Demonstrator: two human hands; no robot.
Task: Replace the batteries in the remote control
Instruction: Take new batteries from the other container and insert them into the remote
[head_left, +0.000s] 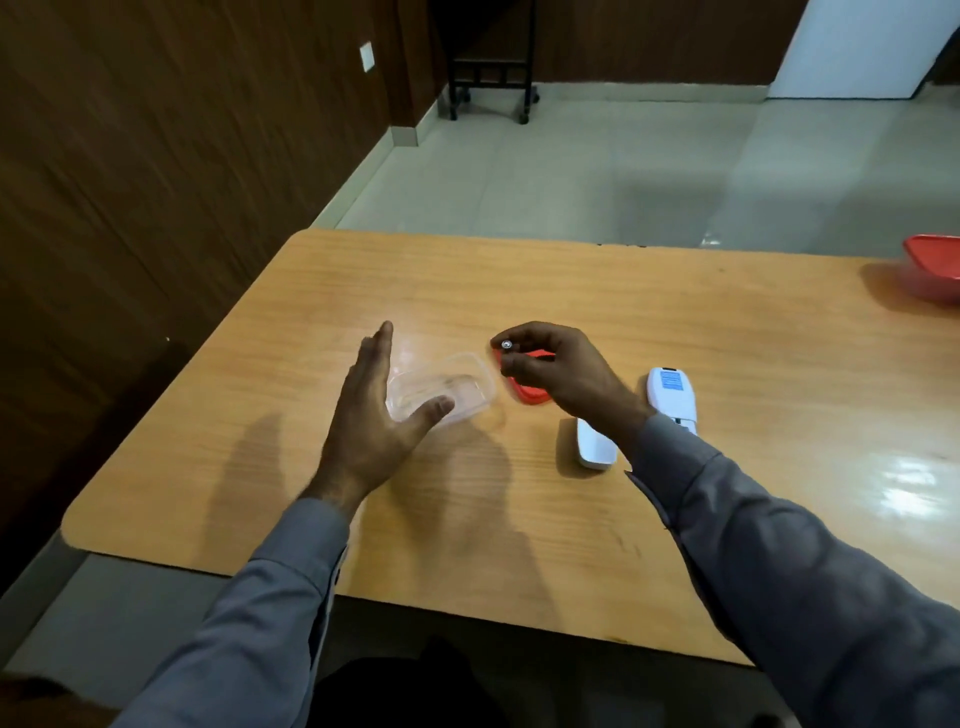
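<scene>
Two of our hands are over the desk, and the matter turns on where the remote lies from the one that carries a battery. Our right hand pinches a small battery between curled fingers, its metal end toward the left; how many it holds we cannot tell. That hand hangs above a red lid. The remote control lies just to the right of that hand's wrist, face down it seems, a blue label near its far end, its long axis running away from us and a little leftward. A separate white piece, probably the battery cover, lies nearer us, partly under the right forearm. So the right hand is the nearer one, and we judge the move to be a short carry rightward and back toward us.

Our left hand is spread wide, fingers straight, holding nothing, beside a clear plastic container, the thumb in front of its near wall.

The desk is pale wood grain with rounded corners; a red bowl sits at its far right edge. Beyond lie pale floor tiles, dark wood panelling and a wheeled black stand.
</scene>
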